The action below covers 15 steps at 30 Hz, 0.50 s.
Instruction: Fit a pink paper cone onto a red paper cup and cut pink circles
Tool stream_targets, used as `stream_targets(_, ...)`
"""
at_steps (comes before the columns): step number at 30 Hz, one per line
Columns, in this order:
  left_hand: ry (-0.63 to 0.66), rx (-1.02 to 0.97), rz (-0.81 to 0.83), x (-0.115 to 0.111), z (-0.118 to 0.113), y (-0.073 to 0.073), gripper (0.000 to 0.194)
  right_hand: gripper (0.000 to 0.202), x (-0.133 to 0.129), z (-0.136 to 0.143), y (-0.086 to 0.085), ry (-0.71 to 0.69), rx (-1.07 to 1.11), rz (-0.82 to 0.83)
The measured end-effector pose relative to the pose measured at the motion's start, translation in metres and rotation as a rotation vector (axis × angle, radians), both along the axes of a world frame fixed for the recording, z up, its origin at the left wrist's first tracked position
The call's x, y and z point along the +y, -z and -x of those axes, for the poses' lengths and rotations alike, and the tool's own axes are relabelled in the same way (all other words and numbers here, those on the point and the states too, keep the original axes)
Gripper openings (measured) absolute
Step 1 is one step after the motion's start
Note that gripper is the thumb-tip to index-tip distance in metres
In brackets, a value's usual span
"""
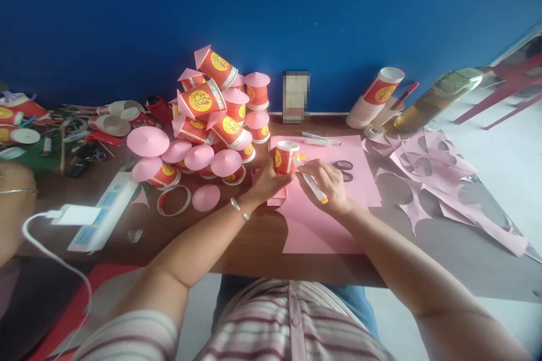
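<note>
My left hand [270,180] is closed around a red paper cup [283,159] with a yellow emblem and a white rim, held above a pink paper sheet [326,234]. In my right hand [329,181] is a white marker [312,187] with an orange end, slanting up so that its upper end meets the side of the cup. The exact tip is too small to make out. Beyond my right hand, dark-handled scissors [344,171] lie on the sheet, partly hidden by the fingers. Two more pens [322,140] lie at the sheet's far edge.
Left of the sheet stands a pile of red cups [201,98] with pink cone tops. A power strip [104,211] with a white charger is nearer. Pink paper offcuts [423,163], a tape roll [375,131], stacked cups [376,96] and a bottle [438,98] are right. Someone's arm [17,203] shows at left.
</note>
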<state>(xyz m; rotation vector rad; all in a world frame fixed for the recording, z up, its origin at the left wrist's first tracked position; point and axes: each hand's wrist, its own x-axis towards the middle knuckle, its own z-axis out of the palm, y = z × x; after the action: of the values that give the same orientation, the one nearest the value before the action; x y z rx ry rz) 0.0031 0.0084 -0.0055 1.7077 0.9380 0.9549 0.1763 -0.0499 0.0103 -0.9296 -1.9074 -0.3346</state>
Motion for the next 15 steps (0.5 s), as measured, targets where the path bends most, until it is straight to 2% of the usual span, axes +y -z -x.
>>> stream_targets(3,0.026,-0.089,-0.038,-0.0001,0.0,0.0001,0.031,0.024,-0.0003,-0.0003,0.0002,0.009,-0.007,0.014)
stream_targets(9,0.022,-0.115,-0.027,0.0023,-0.0002,0.006,0.038,0.016,-0.0022,0.0043,-0.0027,-0.021,-0.003,0.028)
stream_targets(15,0.017,-0.135,-0.019,0.0031,-0.0008,0.0069,0.035,0.014,-0.0041,0.0064,-0.0052,-0.023,-0.001,0.033)
